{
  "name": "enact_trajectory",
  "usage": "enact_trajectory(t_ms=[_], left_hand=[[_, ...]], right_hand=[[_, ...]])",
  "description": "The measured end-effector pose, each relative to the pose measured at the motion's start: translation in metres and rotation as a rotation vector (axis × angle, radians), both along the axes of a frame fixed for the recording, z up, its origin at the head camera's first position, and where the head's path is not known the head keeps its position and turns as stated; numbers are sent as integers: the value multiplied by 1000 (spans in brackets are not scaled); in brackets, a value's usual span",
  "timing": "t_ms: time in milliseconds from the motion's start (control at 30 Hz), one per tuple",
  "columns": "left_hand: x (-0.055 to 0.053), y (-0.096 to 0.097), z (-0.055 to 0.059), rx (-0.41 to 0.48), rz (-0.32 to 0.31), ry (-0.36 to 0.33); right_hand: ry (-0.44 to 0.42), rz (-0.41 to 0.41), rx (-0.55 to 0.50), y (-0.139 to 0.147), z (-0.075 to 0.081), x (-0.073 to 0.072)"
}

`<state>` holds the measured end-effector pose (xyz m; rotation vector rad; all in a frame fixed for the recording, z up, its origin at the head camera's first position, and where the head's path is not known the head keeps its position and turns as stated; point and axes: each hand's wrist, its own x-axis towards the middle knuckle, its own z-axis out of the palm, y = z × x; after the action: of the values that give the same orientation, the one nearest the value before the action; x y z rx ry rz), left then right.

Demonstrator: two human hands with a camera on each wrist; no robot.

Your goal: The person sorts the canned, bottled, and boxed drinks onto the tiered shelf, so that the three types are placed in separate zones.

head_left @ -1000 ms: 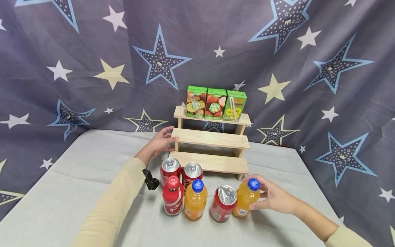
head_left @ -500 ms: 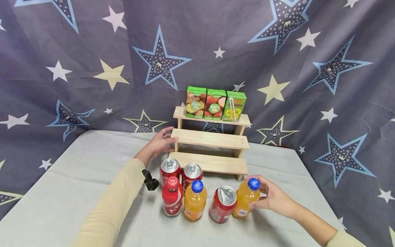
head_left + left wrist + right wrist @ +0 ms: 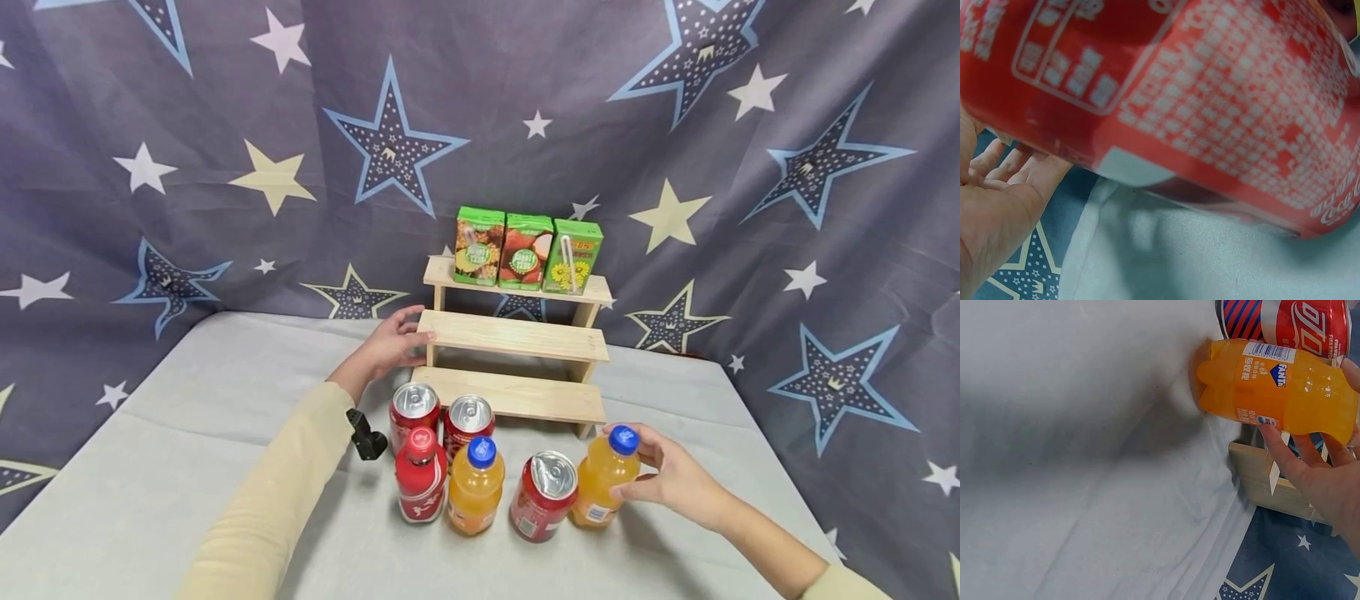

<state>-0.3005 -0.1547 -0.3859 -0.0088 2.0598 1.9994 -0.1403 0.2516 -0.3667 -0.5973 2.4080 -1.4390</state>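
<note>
My right hand grips an orange Fanta bottle with a blue cap, upright beside a red can. In the right wrist view the bottle appears sideways, its label facing the camera and my thumb mostly cut off. My left hand holds the left end of the three-tier wooden stand, thumb on the middle step's edge. A red Coca-Cola can fills much of the left wrist view, in front of the left hand's fingers.
Three green-topped drink cartons stand on the top step. Before the stand are two more red cans, a red bottle and another orange bottle. A starry curtain hangs behind the white-covered table.
My right hand has shifted slightly right with the orange bottle, which stands a little farther from the red can's middle. The left hand stays on the stand.
</note>
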Motion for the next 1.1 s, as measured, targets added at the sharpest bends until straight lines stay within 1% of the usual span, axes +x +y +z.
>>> enact_trajectory(t_ms=[267,500,567,667,1100], left_hand=[[-3,-1,0,-12,1,12],[-3,-1,0,3,3,3],[-3,-1,0,1,2,4],[-3,0,0,3,3,4],[1,1,-1,18,7,-5]], right_hand=[[-9,-22,-11,2,5,-4],[63,-52,-1,0,13,-8],[85,-51,4,-1,15,-10],[93,-68,15,-3,20,-12],[102,-154,52,-15,45,-23]])
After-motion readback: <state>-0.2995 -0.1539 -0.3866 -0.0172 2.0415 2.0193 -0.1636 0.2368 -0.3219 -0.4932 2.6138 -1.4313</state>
